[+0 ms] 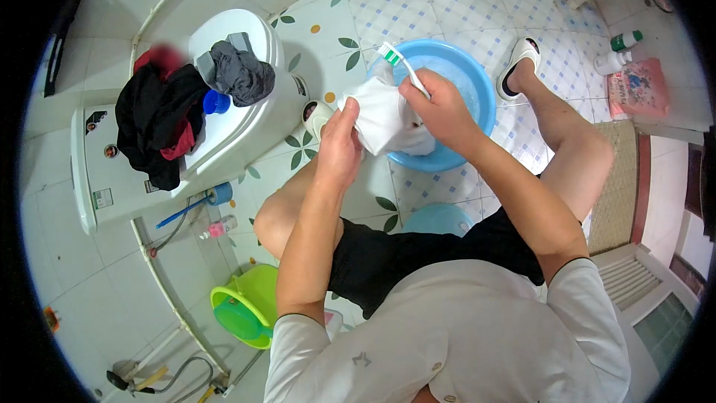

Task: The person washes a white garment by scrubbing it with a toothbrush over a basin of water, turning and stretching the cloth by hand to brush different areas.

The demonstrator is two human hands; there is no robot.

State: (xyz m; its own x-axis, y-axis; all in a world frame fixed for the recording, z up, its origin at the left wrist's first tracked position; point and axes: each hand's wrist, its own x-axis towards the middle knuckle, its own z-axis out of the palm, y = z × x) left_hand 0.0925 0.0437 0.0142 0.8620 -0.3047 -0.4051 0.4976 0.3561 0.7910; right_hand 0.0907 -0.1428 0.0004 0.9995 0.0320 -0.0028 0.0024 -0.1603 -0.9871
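A white cloth (384, 121) hangs bunched over the near left part of a blue basin (486, 108). My left hand (341, 143) grips the cloth's left edge, thumb on top. A toothbrush (405, 67) with green and white bristles is held in my right hand (441, 108), its fingers wrapped round the handle. The brush head points up and left, just above the cloth. Whitish water shows inside the basin, partly hidden by the cloth and my right hand.
On the toilet (224, 130) at left lie black and red clothes (149, 116), a grey cloth (242, 71) and a blue cup (216, 102). A green basin (257, 295), a pink bottle (220, 227) and a blue-handled brush (183, 213) are lower left. Bottles and a pink bag (639, 89) stand right.
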